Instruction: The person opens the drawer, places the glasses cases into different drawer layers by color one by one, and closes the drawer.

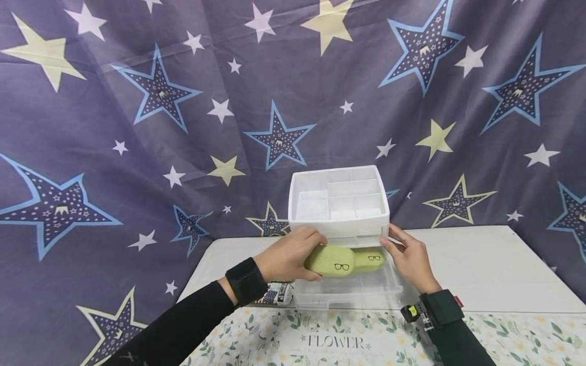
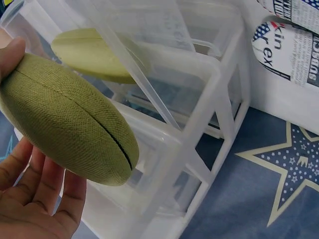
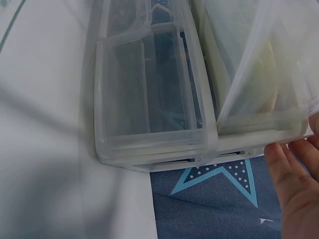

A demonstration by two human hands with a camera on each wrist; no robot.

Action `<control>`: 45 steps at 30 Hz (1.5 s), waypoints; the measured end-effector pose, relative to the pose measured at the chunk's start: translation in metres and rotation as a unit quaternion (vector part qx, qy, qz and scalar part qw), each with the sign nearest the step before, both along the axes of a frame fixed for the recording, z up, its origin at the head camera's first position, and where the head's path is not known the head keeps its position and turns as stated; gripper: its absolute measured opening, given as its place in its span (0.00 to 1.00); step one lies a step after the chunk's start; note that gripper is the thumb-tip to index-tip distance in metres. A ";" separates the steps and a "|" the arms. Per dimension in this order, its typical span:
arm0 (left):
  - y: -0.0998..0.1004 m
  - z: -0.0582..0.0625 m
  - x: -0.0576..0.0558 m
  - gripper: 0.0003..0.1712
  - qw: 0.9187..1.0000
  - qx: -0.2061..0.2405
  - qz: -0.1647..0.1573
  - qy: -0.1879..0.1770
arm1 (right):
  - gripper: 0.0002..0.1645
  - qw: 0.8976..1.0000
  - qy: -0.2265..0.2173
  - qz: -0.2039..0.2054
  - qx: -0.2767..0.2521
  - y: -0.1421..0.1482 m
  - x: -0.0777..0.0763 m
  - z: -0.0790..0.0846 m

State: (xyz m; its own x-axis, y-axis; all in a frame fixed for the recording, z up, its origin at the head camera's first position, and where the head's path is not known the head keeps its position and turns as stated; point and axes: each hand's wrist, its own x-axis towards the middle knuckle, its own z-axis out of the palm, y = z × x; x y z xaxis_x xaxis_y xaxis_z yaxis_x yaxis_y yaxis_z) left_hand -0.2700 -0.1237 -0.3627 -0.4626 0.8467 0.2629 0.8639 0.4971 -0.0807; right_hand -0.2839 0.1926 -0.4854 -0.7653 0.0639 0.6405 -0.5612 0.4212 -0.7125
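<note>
A green glasses case [image 1: 331,261] with a small glasses print is gripped in my left hand [image 1: 293,254], its thumb below. The left wrist view shows the case [image 2: 70,119] with its fabric weave and dark seam. Another green glasses case [image 1: 369,259] lies behind it in a pulled-out clear drawer [image 1: 348,300]. The white drawer box [image 1: 339,229] stands above this drawer, with a divided tray on top. My right hand [image 1: 412,256] holds the box's right front corner, thumb in front and fingers along the side. In the right wrist view, fingertips touch its edge.
Printed packets [image 1: 276,294] lie left of the drawer. The box stands on a white table [image 1: 480,269], with a floral cloth [image 1: 256,330] lettered FLOWER along the front. A star-patterned curtain [image 1: 284,76] hangs behind.
</note>
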 end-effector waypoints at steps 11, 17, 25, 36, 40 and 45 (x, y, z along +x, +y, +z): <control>0.022 -0.003 -0.011 0.42 1.000 -0.007 0.010 -0.018 | 0.31 1.000 0.002 -0.001 0.001 0.003 -0.002 -0.002; 0.033 -0.005 -0.014 0.43 1.000 -0.023 0.007 -0.017 | 0.31 1.000 0.005 -0.001 0.001 0.004 0.000 -0.002; 0.044 -0.014 -0.015 0.43 0.998 -0.041 0.024 -0.029 | 0.31 1.000 0.003 0.000 0.002 0.003 -0.001 -0.001; 0.068 -0.023 -0.013 0.44 0.997 -0.075 0.004 -0.033 | 0.30 1.000 0.011 0.005 0.002 0.002 -0.002 -0.001; 0.073 -0.027 -0.011 0.43 0.996 -0.083 0.002 -0.029 | 0.30 1.000 0.015 0.012 0.003 0.000 -0.002 -0.001; 0.077 -0.029 -0.008 0.42 0.995 -0.093 0.001 -0.028 | 0.30 1.000 0.013 0.012 0.006 0.001 -0.001 0.000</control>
State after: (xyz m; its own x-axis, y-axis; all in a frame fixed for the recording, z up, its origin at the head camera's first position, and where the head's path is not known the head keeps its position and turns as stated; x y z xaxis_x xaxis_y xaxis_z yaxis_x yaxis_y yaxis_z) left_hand -0.2783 -0.0463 -0.3920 -0.4738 0.8774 0.0752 0.8688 0.4797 -0.1231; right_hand -0.2851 0.1933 -0.4856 -0.7491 0.0372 0.6614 -0.5904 0.4153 -0.6920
